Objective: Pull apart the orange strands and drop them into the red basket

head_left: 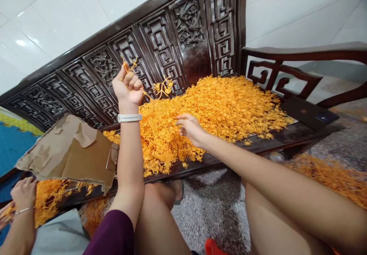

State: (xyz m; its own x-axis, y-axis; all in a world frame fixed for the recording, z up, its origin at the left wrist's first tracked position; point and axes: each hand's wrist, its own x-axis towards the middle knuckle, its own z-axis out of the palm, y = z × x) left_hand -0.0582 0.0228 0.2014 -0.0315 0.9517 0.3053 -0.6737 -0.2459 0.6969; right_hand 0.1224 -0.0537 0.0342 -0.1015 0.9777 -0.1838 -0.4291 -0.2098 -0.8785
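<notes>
My left hand [128,86], with a pale watch strap [130,117] at the wrist, is raised in front of the carved bench back. Its fingers are closed round orange plastic sprigs; one branching sprig [163,87] sticks out to the right, and other tips show above the fist. Below and to the right, my right hand [190,129] hovers at the front of a large heap of orange plastic sprigs [226,102]. Its fingers are partly bent and apart, and nothing shows in them. Whether its fingertips touch the heap, I cannot tell.
The heap lies on a dark wooden bench [183,56]. A torn cardboard piece [69,148] stands on the left, near another person's hand [24,194] and more orange pieces. A dark flat device [311,111] lies at the bench's right end. Orange stems [329,172] are piled at lower right.
</notes>
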